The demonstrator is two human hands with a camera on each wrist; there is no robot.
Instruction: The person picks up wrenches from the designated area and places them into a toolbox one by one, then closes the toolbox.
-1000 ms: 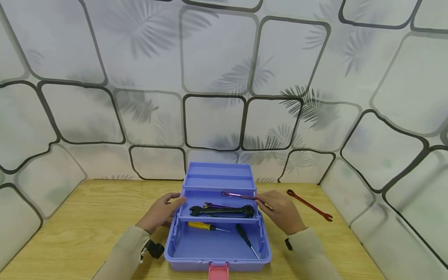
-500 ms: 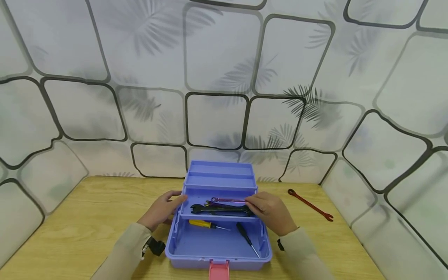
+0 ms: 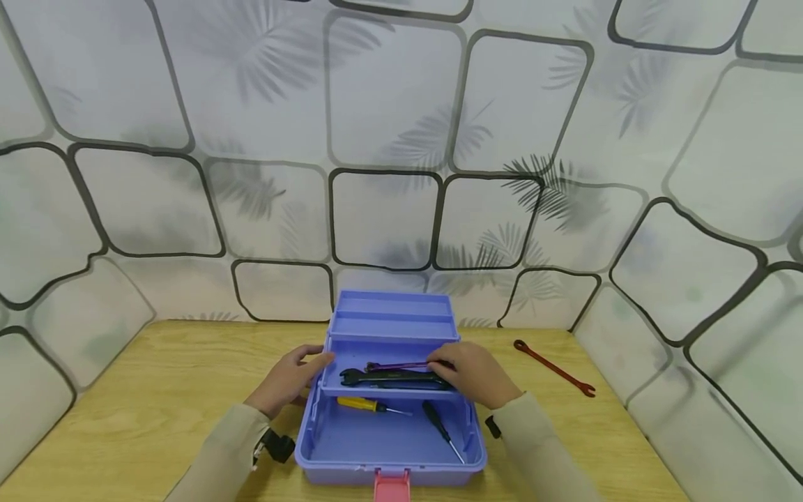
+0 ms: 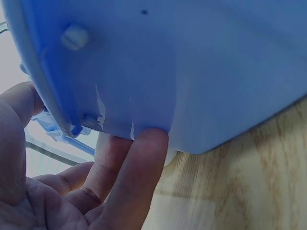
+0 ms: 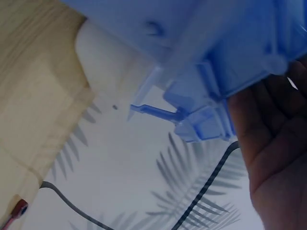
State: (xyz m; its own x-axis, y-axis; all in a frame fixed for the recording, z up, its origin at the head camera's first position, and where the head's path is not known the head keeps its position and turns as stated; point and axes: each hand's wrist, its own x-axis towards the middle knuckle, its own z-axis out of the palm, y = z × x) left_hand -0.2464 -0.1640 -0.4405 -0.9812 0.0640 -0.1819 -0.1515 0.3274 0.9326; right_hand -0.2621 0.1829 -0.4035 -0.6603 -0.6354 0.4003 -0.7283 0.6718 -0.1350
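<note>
A blue-purple toolbox [image 3: 389, 475] stands unfolded, its upper tray [image 3: 351, 352] raised behind the lower compartment. My left hand [image 3: 285, 380] grips its left side, thumb at the tray edge and fingers [image 4: 139, 172] against the outer wall. Over the tray's right end, my right hand [image 3: 479, 375] pinches the end of a purple wrench [image 3: 401, 365], whose other end lies low in the tray. Just in front of it lies a black wrench [image 3: 376, 377], its right end hidden by the hand. The right wrist view shows my right palm [image 5: 283, 148] beside the tray; the fingertips are hidden.
In the lower compartment are a yellow-handled screwdriver [image 3: 360, 404] and a black-handled screwdriver [image 3: 436, 418]. A red wrench [image 3: 555, 367] lies on the wooden table [image 3: 157, 397] to the right. A pink latch [image 3: 392, 487] hangs at the toolbox front. Patterned wall covering [image 3: 389, 216] stands behind.
My right hand has moved left and down into the tray, bringing the purple wrench from above it to beside the black wrench. The left hand has stayed on the toolbox side.
</note>
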